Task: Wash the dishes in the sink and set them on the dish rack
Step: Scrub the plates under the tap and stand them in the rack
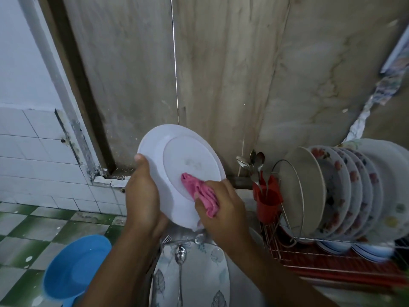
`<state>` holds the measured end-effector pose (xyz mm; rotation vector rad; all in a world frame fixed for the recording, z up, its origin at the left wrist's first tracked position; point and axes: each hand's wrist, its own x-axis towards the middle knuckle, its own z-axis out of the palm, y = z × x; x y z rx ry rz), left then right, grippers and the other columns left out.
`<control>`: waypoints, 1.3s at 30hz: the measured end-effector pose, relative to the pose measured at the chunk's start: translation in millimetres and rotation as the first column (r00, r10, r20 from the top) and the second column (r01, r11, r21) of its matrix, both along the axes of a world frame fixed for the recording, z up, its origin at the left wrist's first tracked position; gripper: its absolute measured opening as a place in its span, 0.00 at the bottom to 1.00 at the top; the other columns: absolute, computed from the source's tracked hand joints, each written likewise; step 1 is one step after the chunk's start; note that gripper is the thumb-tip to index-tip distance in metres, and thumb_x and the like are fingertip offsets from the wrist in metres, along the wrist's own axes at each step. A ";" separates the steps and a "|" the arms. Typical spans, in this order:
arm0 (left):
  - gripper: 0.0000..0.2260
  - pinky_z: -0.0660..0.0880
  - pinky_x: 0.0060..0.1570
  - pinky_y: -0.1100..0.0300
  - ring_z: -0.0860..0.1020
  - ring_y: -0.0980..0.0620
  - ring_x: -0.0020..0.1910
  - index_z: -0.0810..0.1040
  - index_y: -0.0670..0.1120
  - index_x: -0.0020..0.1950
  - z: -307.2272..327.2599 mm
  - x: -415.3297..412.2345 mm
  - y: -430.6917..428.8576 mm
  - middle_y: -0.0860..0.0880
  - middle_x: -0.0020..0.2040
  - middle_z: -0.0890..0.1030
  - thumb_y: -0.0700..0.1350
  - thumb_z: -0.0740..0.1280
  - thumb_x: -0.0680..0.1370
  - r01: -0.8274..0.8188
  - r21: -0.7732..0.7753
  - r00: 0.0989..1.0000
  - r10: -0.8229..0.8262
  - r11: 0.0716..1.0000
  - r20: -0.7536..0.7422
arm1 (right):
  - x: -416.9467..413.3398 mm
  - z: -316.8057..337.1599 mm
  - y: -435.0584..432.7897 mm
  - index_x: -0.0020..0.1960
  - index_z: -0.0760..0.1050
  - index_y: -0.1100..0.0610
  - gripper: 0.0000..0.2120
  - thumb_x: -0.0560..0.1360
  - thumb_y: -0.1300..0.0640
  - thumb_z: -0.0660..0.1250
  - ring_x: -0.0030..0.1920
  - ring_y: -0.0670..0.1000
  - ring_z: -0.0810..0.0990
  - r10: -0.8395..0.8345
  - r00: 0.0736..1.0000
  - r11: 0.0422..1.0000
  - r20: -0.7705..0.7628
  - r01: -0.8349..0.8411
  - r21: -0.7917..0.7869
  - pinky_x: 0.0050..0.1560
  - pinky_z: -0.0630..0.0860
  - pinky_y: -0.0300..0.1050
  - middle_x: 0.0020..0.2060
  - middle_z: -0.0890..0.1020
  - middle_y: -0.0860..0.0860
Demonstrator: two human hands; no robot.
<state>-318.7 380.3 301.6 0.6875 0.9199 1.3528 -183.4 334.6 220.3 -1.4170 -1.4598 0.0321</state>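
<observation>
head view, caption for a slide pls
Left hand holds a white plate tilted while the right hand wipes it with a pink cloth beside a loaded dish rack.

Upright plates (338, 191) crowd the visible row of the dish rack (294, 260), and a red cutlery holder (269, 202) bristling with spoons (257, 161) stands just at its left end. Open air lies above the white plate (190, 158) in front of the wall (221, 63), and leftward over the blue basin (73, 269).

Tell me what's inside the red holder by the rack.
Several metal spoons stand in the red holder, bowls up. Its wall hides their handle ends and anything else inside.
</observation>
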 end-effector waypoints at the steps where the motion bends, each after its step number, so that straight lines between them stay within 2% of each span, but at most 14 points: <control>1: 0.16 0.77 0.43 0.55 0.81 0.49 0.46 0.76 0.52 0.47 4.0 -2.3 -3.5 0.51 0.45 0.83 0.62 0.60 0.83 0.013 0.009 0.999 -0.013 1.000 0.031 | 10.7 3.0 -2.1 0.57 0.75 0.49 0.13 0.75 0.45 0.66 0.40 0.39 0.75 0.000 1.000 1.000 0.007 0.000 0.001 0.43 0.70 0.21 0.47 0.73 0.43; 5: 0.17 0.81 0.48 0.50 0.85 0.45 0.49 0.79 0.51 0.55 28.1 -3.0 -13.2 0.50 0.52 0.86 0.63 0.63 0.81 0.043 0.047 0.997 -0.045 0.998 0.056 | 56.4 42.2 -4.4 0.51 0.73 0.46 0.08 0.76 0.55 0.70 0.40 0.39 0.77 -0.108 0.992 0.993 -0.057 0.111 0.044 0.41 0.72 0.27 0.42 0.74 0.43; 7: 0.16 0.81 0.45 0.52 0.86 0.48 0.45 0.79 0.51 0.54 46.1 6.6 -26.7 0.53 0.46 0.88 0.62 0.62 0.82 0.081 0.091 0.996 -0.085 0.992 0.037 | 82.5 69.9 -5.5 0.48 0.74 0.50 0.04 0.78 0.55 0.69 0.39 0.35 0.75 -0.198 0.978 0.978 -0.071 0.202 0.052 0.39 0.68 0.29 0.40 0.73 0.43; 10: 0.15 0.81 0.40 0.57 0.86 0.55 0.38 0.79 0.52 0.51 77.9 37.4 -55.4 0.56 0.42 0.87 0.61 0.60 0.83 0.142 0.172 0.989 -0.147 0.975 0.012 | 128.0 114.0 -16.6 0.45 0.74 0.52 0.06 0.80 0.54 0.67 0.38 0.42 0.74 -0.232 0.953 0.970 -0.197 0.241 0.022 0.41 0.66 0.40 0.38 0.77 0.46; 12: 0.16 0.83 0.45 0.53 0.86 0.54 0.42 0.81 0.54 0.53 96.1 64.8 -72.2 0.55 0.46 0.87 0.61 0.58 0.83 0.176 0.208 0.983 -0.183 0.962 0.012 | 157.4 139.9 -38.2 0.44 0.75 0.50 0.06 0.80 0.53 0.67 0.39 0.48 0.76 -0.212 0.910 0.970 -0.357 0.240 0.034 0.42 0.67 0.42 0.37 0.79 0.45; 15: 0.18 0.81 0.56 0.44 0.85 0.47 0.55 0.80 0.55 0.62 121.7 118.0 -95.9 0.52 0.56 0.86 0.63 0.57 0.83 0.220 0.250 0.972 -0.234 0.943 0.028 | 205.2 170.5 -82.4 0.42 0.76 0.48 0.08 0.81 0.52 0.67 0.38 0.43 0.77 -0.194 0.864 0.961 -0.464 0.262 0.085 0.42 0.72 0.39 0.38 0.80 0.44; 18: 0.19 0.80 0.58 0.44 0.84 0.47 0.57 0.80 0.54 0.64 136.4 182.2 -120.2 0.51 0.57 0.86 0.62 0.57 0.84 0.268 0.297 0.959 -0.283 0.917 0.008 | 244.7 191.9 -125.5 0.44 0.78 0.54 0.10 0.82 0.52 0.66 0.34 0.47 0.78 -0.097 0.821 0.975 -0.563 0.191 0.111 0.39 0.75 0.39 0.32 0.79 0.48; 24: 0.14 0.79 0.60 0.43 0.84 0.48 0.51 0.80 0.52 0.51 145.0 312.8 -179.8 0.52 0.46 0.87 0.57 0.59 0.85 0.458 0.301 0.888 -0.412 0.837 -0.205 | 330.5 193.3 -183.1 0.53 0.81 0.55 0.06 0.82 0.54 0.66 0.51 0.58 0.85 0.046 0.609 0.987 -0.791 0.095 0.131 0.55 0.82 0.56 0.49 0.86 0.57; 26: 0.14 0.77 0.63 0.41 0.82 0.47 0.55 0.79 0.51 0.52 141.1 347.7 -192.4 0.49 0.53 0.85 0.56 0.57 0.85 0.512 0.275 0.851 -0.436 0.814 -0.292 | 354.3 175.1 -188.0 0.57 0.81 0.55 0.08 0.82 0.54 0.66 0.53 0.60 0.85 0.056 0.515 0.989 -0.856 0.088 0.118 0.56 0.82 0.58 0.53 0.86 0.59; 28: 0.14 0.77 0.62 0.42 0.79 0.47 0.54 0.76 0.50 0.49 135.2 375.3 -198.2 0.48 0.53 0.81 0.55 0.56 0.85 0.538 0.307 0.816 -0.395 0.785 -0.422 | 372.9 151.6 -187.0 0.61 0.79 0.56 0.10 0.82 0.54 0.65 0.54 0.60 0.85 0.062 0.432 0.993 -0.900 0.061 0.098 0.56 0.82 0.57 0.55 0.85 0.59; 31: 0.14 0.73 0.46 0.52 0.76 0.51 0.43 0.71 0.51 0.46 122.6 397.7 -199.5 0.52 0.42 0.76 0.57 0.55 0.85 0.570 0.372 0.716 -0.221 0.733 -0.662 | 388.5 117.7 -176.0 0.65 0.77 0.59 0.16 0.83 0.52 0.62 0.57 0.61 0.84 0.088 0.342 0.996 -0.935 -0.044 0.078 0.58 0.80 0.57 0.57 0.84 0.60; 33: 0.15 0.68 0.41 0.54 0.73 0.53 0.40 0.70 0.50 0.45 114.3 403.7 -198.2 0.52 0.40 0.73 0.55 0.54 0.86 0.562 0.391 0.672 -0.126 0.729 -0.730 | 391.4 103.0 -167.9 0.66 0.77 0.60 0.18 0.83 0.51 0.62 0.57 0.61 0.84 0.092 0.265 0.994 -0.960 -0.077 0.074 0.55 0.81 0.54 0.58 0.84 0.61; 36: 0.16 0.66 0.42 0.53 0.74 0.48 0.44 0.70 0.48 0.44 98.8 411.0 -187.8 0.49 0.43 0.75 0.53 0.53 0.86 0.547 0.371 0.610 -0.055 0.751 -0.790 | 389.5 84.6 -156.0 0.65 0.78 0.60 0.17 0.82 0.51 0.63 0.54 0.60 0.85 0.067 0.186 0.992 -0.980 -0.114 0.047 0.45 0.82 0.49 0.55 0.85 0.59; 39: 0.16 0.69 0.50 0.51 0.76 0.43 0.52 0.75 0.44 0.50 76.9 414.9 -174.5 0.44 0.51 0.78 0.52 0.53 0.86 0.527 0.372 0.511 0.065 0.764 -0.857 | 385.7 65.0 -144.8 0.65 0.78 0.58 0.17 0.81 0.49 0.65 0.53 0.60 0.86 0.006 0.149 0.992 -0.989 -0.124 -0.013 0.46 0.82 0.50 0.54 0.86 0.60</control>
